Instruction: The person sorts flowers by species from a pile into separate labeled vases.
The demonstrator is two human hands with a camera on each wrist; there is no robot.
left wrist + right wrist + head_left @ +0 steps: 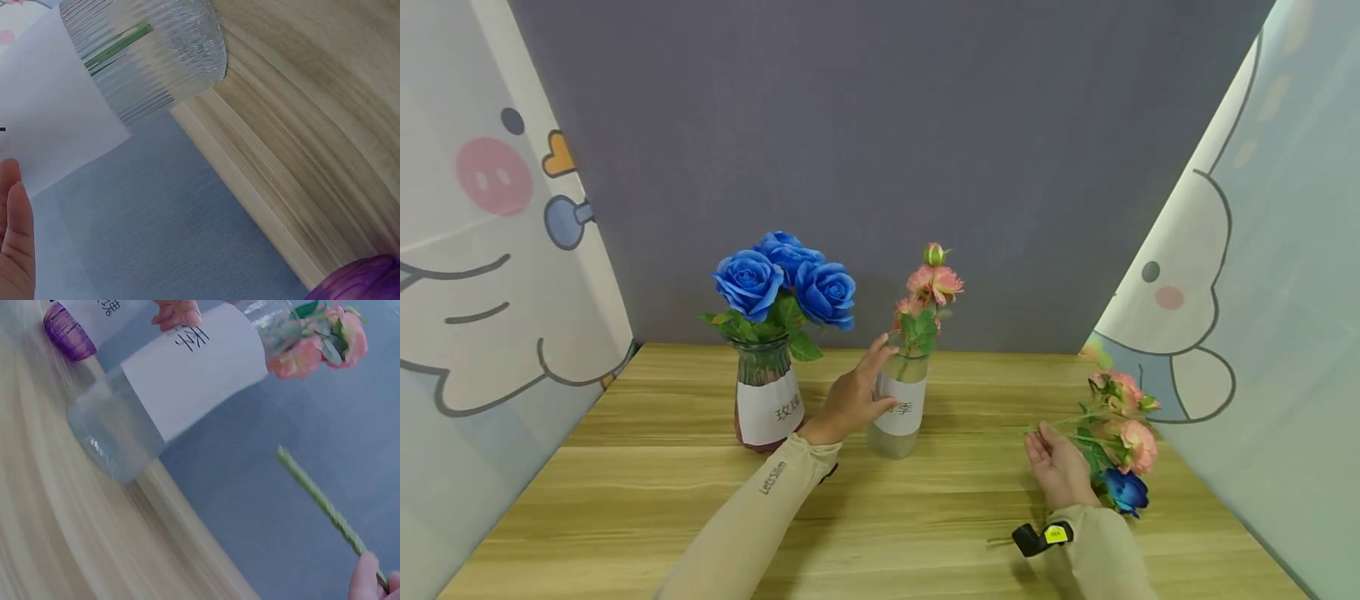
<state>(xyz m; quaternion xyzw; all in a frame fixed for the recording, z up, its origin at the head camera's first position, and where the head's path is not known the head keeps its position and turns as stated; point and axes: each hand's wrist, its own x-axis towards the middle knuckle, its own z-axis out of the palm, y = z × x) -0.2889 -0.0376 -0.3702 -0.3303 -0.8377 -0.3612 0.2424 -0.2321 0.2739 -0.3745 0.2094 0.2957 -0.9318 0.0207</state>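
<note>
In the head view, my left hand [850, 396] is at the left side of a clear glass vase [891, 446] with a white label. The thumb lies by the label, and the fingers [877, 346] extend toward the rim. Pink flowers [934, 283] with green leaves stand in this vase. My right hand [1060, 467], farther right, pinches the green stem [319, 497] of a pink flower spray [1135, 446] between thumb and fingers. Its stem end points toward the vase in the right wrist view. A blue rose [1125, 490] lies beside the right wrist.
Left of the clear vase stands a purple-based glass vase [771, 417] holding several blue roses [748, 283]. The wooden table [625, 500] ends at a grey backdrop [880, 167]. Printed cartoon panels [467, 275] flank both sides.
</note>
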